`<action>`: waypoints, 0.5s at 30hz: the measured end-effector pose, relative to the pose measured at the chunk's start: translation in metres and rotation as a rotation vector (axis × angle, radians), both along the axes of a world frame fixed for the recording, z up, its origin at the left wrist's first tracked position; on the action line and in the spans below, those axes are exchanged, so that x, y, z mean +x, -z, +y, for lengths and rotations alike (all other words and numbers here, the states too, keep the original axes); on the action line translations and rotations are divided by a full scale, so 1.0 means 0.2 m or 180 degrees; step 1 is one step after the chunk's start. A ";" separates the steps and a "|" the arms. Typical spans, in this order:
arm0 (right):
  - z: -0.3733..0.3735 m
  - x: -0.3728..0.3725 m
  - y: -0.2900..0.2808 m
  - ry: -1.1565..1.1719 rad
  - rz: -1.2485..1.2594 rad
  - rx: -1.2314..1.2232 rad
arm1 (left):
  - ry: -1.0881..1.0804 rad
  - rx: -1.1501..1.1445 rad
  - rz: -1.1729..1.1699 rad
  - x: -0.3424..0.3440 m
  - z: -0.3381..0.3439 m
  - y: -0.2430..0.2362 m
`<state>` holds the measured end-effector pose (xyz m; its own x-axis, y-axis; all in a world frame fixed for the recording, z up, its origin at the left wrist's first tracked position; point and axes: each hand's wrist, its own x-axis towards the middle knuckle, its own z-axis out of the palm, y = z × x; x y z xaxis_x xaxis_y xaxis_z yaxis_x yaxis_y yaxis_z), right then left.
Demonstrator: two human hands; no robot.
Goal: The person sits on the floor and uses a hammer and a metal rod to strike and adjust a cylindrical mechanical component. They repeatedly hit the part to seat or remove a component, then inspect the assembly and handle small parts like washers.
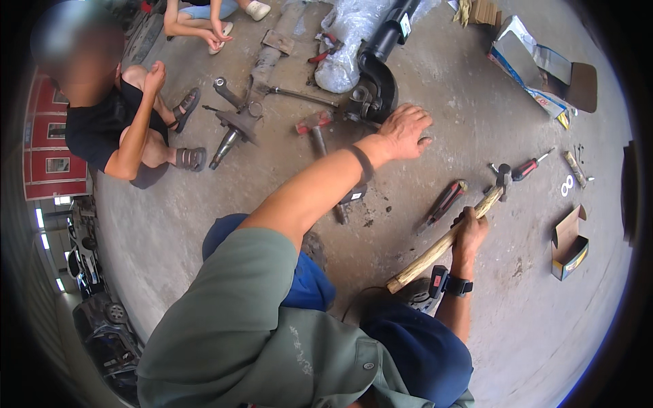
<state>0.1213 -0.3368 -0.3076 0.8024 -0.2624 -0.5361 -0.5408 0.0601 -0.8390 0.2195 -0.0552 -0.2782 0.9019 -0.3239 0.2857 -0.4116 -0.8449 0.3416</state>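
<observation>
Right hand: closed around the wooden handle of a hammer. Head sits forward and right of the fist, butt end trails back-left. Can't tell if the head touches the floor.

Left hand: not gripping anything visible, palm down, fingers partly spread and bent, at the near end of the black axle. Can't tell if it's in contact. Axle runs ahead from the hand, with clear plastic wrap along its left side.

Left of left hand: sledgehammer, red head, handle passing under the forearm. Farther left: steel bar, then a knuckle on the floor.

Just left of right hand: pliers. Ahead-right of it: screwdriver, red and black, near the hammer head. Farther right: two white rings and a small open box. Well ahead of both hands, to the right: bigger torn box.

Co-worker in a black top squats well left of left hand.
</observation>
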 end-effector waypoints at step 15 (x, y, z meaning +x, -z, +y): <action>-0.12 0.11 -0.23 -0.2149 -0.1049 -0.2864 | -0.2484 -0.1550 0.2470 -0.41 0.93 -0.65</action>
